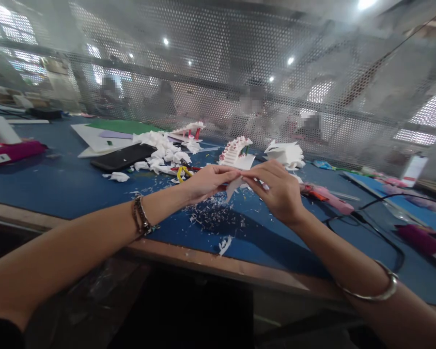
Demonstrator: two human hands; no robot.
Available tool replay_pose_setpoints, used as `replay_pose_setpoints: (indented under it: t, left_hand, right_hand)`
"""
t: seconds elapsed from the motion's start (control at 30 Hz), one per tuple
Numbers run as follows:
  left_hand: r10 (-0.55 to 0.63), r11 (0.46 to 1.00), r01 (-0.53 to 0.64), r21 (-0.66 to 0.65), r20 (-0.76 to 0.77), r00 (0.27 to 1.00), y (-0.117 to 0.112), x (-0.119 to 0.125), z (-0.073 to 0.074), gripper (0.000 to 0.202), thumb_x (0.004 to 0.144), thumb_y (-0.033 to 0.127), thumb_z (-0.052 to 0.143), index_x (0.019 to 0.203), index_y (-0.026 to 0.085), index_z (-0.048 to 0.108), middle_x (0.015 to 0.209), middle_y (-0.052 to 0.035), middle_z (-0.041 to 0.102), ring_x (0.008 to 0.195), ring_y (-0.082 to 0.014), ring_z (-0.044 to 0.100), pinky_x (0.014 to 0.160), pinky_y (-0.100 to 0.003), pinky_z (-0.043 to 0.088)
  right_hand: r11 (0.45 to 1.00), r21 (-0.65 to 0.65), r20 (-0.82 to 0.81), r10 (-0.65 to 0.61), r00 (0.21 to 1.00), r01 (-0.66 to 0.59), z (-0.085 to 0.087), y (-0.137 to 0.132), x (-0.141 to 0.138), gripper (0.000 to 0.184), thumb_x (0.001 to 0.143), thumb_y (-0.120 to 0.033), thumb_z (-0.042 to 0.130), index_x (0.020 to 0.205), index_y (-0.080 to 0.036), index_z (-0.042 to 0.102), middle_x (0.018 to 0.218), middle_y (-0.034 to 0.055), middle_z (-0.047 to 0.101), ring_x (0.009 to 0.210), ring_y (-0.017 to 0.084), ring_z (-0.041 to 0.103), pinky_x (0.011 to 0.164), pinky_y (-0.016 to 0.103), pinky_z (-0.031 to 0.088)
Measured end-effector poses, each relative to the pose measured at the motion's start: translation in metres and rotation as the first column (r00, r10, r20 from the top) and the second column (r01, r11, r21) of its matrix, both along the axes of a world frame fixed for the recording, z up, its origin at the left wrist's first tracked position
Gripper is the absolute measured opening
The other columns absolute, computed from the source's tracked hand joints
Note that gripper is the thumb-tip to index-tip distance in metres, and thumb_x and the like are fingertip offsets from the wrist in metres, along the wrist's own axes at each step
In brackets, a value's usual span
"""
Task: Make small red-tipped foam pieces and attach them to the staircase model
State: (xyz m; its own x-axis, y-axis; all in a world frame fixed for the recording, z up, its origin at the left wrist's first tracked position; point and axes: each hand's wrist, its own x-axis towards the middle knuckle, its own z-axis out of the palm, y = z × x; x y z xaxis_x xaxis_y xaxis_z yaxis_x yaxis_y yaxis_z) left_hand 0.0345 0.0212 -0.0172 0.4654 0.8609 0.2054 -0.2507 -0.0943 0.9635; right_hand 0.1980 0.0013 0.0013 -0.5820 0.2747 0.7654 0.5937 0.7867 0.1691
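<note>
Both my hands meet above the blue table top [58, 184] and pinch one small white foam piece [233, 186] between them. My left hand [207, 182] grips its left end with fingers closed. Fingers of my right hand [278, 191] are pressed together on its right end. White shavings [210, 218] lie scattered right below the hands. A small white stair-like model with red dots [236, 151] stands just behind them.
A heap of white foam scraps [160, 150], a black phone [121, 157], yellow-handled scissors [183, 173], white and green sheets [105, 131] lie at left. A pink glue gun [329, 196] with black cable [370, 228] lies right. A perforated screen [240, 72] stands behind; blurred people sit beyond it.
</note>
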Motion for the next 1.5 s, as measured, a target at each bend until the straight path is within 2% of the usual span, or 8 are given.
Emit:
replay_pose_setpoints:
  t: [0.23,0.43,0.67,0.93,1.0,1.1,1.27,1.5]
  left_hand:
    - [0.061,0.998,-0.060,0.028,-0.059,0.996,-0.003,0.001,0.002,0.011,0.074,0.017,0.053,0.071,0.014,0.063,0.060,0.0021,0.058,0.054,-0.0039,0.048,0.056,-0.016,0.039]
    - [0.143,0.955,-0.087,0.283,-0.181,0.973,-0.003,-0.001,0.001,0.012,0.073,0.020,0.053,0.070,0.014,0.063,0.058,0.0023,0.056,0.052,-0.0051,0.045,0.051,-0.017,0.035]
    - [0.359,0.774,-0.121,0.621,-0.273,0.892,0.000,-0.004,0.001,0.015,0.073,0.023,0.052,0.072,0.013,0.063,0.071,-0.0020,0.061,0.065,-0.0089,0.051,0.057,-0.018,0.038]
    - [0.429,0.518,-0.015,0.855,-0.244,0.870,0.001,-0.013,0.004,0.014,0.070,0.027,0.060,0.068,0.014,0.064,0.067,-0.0014,0.060,0.062,-0.0085,0.050,0.060,-0.019,0.039]
    - [0.441,0.498,-0.004,0.867,-0.249,0.862,0.001,-0.014,0.006,0.013,0.072,0.026,0.058,0.070,0.014,0.065,0.069,-0.0019,0.061,0.064,-0.0088,0.052,0.061,-0.020,0.039]
    - [0.426,0.563,-0.027,0.826,-0.261,0.866,0.002,-0.013,0.006,0.015,0.073,0.027,0.056,0.074,0.016,0.066,0.070,-0.0018,0.062,0.063,-0.0087,0.052,0.059,-0.019,0.039]
    - [0.313,0.769,-0.089,0.633,-0.251,0.916,0.004,-0.010,0.005,0.018,0.072,0.028,0.056,0.076,0.013,0.064,0.066,-0.0006,0.059,0.049,-0.0054,0.045,0.047,-0.018,0.035]
    - [0.228,0.846,-0.086,0.527,-0.212,0.950,-0.002,-0.008,0.008,0.012,0.070,0.023,0.057,0.070,0.012,0.061,0.055,0.0033,0.051,0.046,-0.0042,0.041,0.044,-0.017,0.033]
  right_hand:
    - [0.999,-0.004,-0.004,-0.034,0.999,0.034,0.000,0.002,0.001,0.013,0.082,-0.026,0.046,0.075,-0.021,0.056,0.072,0.0023,0.061,0.069,0.015,0.050,0.067,0.030,0.038]
    - [0.993,-0.108,0.013,-0.049,0.999,0.050,0.000,0.005,0.000,0.013,0.081,-0.025,0.046,0.070,-0.020,0.051,0.069,0.0025,0.057,0.068,0.015,0.048,0.065,0.029,0.036]
    - [0.948,-0.310,-0.106,-0.115,0.988,0.078,-0.003,0.005,-0.002,0.014,0.078,-0.029,0.049,0.069,-0.019,0.049,0.063,-0.0001,0.054,0.060,0.012,0.047,0.056,0.024,0.036]
    - [0.940,-0.331,-0.106,-0.120,0.987,0.078,-0.002,0.001,-0.004,0.017,0.077,-0.030,0.051,0.065,-0.018,0.048,0.058,-0.0015,0.051,0.056,0.010,0.046,0.053,0.023,0.034]
    - [0.933,-0.356,-0.127,-0.109,0.986,0.058,-0.003,0.002,-0.003,0.017,0.076,-0.030,0.051,0.064,-0.018,0.049,0.058,-0.0014,0.052,0.056,0.010,0.046,0.054,0.023,0.035]
    - [0.902,-0.430,-0.194,-0.058,0.979,-0.032,-0.002,0.005,0.000,0.015,0.075,-0.032,0.053,0.068,-0.018,0.052,0.063,-0.0011,0.055,0.060,0.010,0.049,0.057,0.023,0.038]
    - [0.777,-0.592,-0.365,-0.020,0.931,-0.215,0.001,0.008,0.003,0.013,0.071,-0.030,0.057,0.070,-0.018,0.054,0.064,-0.0019,0.054,0.057,0.008,0.048,0.053,0.021,0.037]
    - [0.606,-0.689,-0.512,-0.021,0.859,-0.397,-0.001,0.007,-0.001,0.010,0.071,-0.024,0.053,0.065,-0.017,0.048,0.056,-0.0058,0.044,0.048,0.004,0.037,0.043,0.018,0.028]
